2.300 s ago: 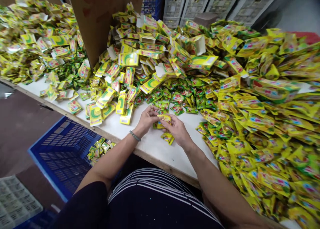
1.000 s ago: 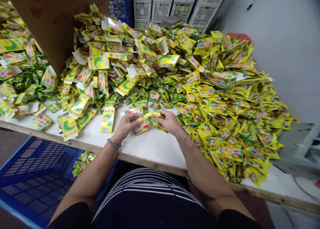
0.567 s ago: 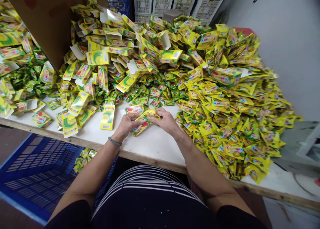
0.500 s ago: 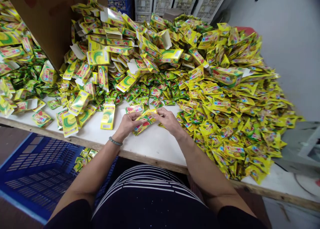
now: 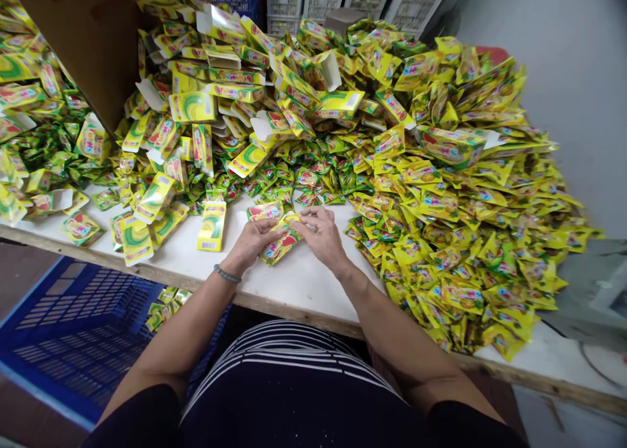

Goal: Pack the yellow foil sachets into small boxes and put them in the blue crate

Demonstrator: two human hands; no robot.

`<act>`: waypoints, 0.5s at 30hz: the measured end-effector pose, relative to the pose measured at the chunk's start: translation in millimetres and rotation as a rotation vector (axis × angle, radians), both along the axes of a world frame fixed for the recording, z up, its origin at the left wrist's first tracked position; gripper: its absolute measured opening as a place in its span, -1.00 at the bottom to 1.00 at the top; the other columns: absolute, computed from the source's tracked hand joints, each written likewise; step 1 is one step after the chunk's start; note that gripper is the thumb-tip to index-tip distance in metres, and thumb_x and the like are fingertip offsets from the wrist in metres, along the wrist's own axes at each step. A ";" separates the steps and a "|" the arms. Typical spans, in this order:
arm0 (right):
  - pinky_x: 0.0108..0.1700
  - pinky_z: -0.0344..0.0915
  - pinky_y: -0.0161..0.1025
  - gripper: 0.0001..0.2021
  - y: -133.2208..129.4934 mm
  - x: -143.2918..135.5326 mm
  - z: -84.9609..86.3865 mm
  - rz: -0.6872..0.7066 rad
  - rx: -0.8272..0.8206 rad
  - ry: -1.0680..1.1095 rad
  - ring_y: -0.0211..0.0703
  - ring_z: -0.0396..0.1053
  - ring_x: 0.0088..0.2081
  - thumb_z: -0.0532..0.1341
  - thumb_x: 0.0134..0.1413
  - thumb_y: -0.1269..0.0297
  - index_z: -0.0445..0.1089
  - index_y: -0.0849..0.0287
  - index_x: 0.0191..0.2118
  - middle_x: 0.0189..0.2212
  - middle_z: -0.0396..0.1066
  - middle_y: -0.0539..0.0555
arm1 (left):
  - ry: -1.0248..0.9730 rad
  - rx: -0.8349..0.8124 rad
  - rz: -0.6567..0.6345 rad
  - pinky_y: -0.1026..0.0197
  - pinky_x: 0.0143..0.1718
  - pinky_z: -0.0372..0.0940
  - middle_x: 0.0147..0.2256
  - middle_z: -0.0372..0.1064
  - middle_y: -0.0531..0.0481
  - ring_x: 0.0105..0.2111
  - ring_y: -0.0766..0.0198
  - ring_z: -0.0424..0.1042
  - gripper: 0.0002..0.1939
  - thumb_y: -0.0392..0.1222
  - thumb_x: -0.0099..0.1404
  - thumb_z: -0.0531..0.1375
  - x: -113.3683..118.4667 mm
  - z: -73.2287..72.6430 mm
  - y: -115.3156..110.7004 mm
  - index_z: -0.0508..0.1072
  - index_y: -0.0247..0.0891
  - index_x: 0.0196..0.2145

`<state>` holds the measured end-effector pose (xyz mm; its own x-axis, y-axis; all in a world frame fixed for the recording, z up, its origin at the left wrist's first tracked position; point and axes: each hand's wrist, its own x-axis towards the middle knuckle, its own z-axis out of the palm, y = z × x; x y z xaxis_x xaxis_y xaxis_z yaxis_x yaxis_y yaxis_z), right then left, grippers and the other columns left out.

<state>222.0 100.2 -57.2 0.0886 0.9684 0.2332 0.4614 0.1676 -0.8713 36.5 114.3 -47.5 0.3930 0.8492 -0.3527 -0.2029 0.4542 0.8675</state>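
My left hand [image 5: 253,242], with a beaded bracelet at the wrist, is closed around a small yellow-green printed carton [image 5: 281,247] above the white table. My right hand [image 5: 321,234] is closed at the carton's upper right end, its fingertips pinching a yellow sachet [image 5: 292,219]. Most of that sachet is hidden by the fingers and the carton, so how far in it sits cannot be seen. Just behind my left fingers lies a second carton [image 5: 264,211]. A yellow carton [image 5: 211,226] rests to the left of my hands.
Heaped cartons [image 5: 193,107] lie at the back left, beside a brown cardboard panel [image 5: 98,43]. Small green sachets [image 5: 308,177] spread in front of them. A large mound of yellow sachets [image 5: 441,239] covers the right. Below the table's left edge stands a blue crate [image 5: 63,343].
My right hand has shifted slightly left toward the carton, and less of the yellow sachet shows now. My left hand keeps its grip in nearly the same place.
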 end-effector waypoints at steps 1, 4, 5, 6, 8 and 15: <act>0.18 0.21 0.09 -0.69 -1.0 -2.2 -1.0 0.054 -0.030 0.001 0.08 0.25 0.02 0.26 0.16 -0.08 0.61 0.00 -0.39 -0.13 0.44 0.14 | -0.014 -0.001 -0.007 0.19 -0.24 0.43 -0.35 0.61 -0.09 -0.38 0.22 0.56 -0.57 -0.08 -0.04 0.51 0.1 -0.5 -0.1 0.60 -0.35 -0.24; 0.26 0.13 0.09 -0.55 -4.7 -8.6 -1.9 0.194 -0.137 0.021 0.09 0.18 0.12 0.11 0.27 -0.14 0.60 0.01 -0.40 -0.03 0.40 0.12 | -0.036 0.016 -0.015 0.23 -0.26 0.41 -0.38 0.59 -0.05 -0.39 0.25 0.55 -0.55 -0.06 -0.03 0.50 0.4 -1.6 -0.7 0.57 -0.34 -0.22; 0.28 0.11 0.09 -0.50 -5.6 -9.9 -1.4 0.226 -0.169 0.027 0.09 0.16 0.15 0.07 0.28 -0.16 0.58 0.02 -0.42 -0.02 0.39 0.12 | -0.034 0.026 -0.011 0.24 -0.27 0.40 -0.39 0.58 -0.03 -0.40 0.26 0.55 -0.53 -0.05 -0.03 0.51 0.6 -1.5 -0.9 0.55 -0.34 -0.22; 0.29 0.10 0.09 -0.47 -6.1 -10.7 -0.5 0.250 -0.195 0.031 0.10 0.15 0.16 0.05 0.29 -0.19 0.56 0.04 -0.46 -0.01 0.38 0.14 | -0.029 0.036 -0.006 0.24 -0.28 0.40 -0.41 0.57 -0.01 -0.41 0.26 0.54 -0.51 -0.05 -0.04 0.51 0.9 -1.2 -1.1 0.52 -0.33 -0.20; 0.29 0.11 0.11 -0.43 -6.1 -10.7 1.9 0.258 -0.206 0.048 0.11 0.17 0.16 0.03 0.28 -0.21 0.53 0.07 -0.49 -0.01 0.37 0.16 | -0.013 0.059 0.009 0.24 -0.32 0.39 -0.44 0.54 0.04 -0.44 0.26 0.52 -0.42 -0.03 -0.03 0.50 1.7 0.1 -1.1 0.45 -0.28 -0.10; 0.00 0.41 -0.11 -0.55 -2.0 -10.0 2.7 0.128 -0.070 0.400 -0.06 0.42 -0.06 0.28 0.07 -0.17 0.44 0.07 -0.09 -0.13 0.47 0.12 | 0.036 0.180 0.188 0.30 -0.40 0.32 -0.37 0.48 0.10 -0.48 0.35 0.44 -0.42 0.10 0.13 0.39 3.3 7.5 -1.1 0.32 -0.14 0.02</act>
<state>212.0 98.2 -54.5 0.0364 0.9898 0.1378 0.0644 0.1353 -0.9887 39.7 113.2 -40.1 0.2122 0.9564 -0.2007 -0.2365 0.2495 0.9390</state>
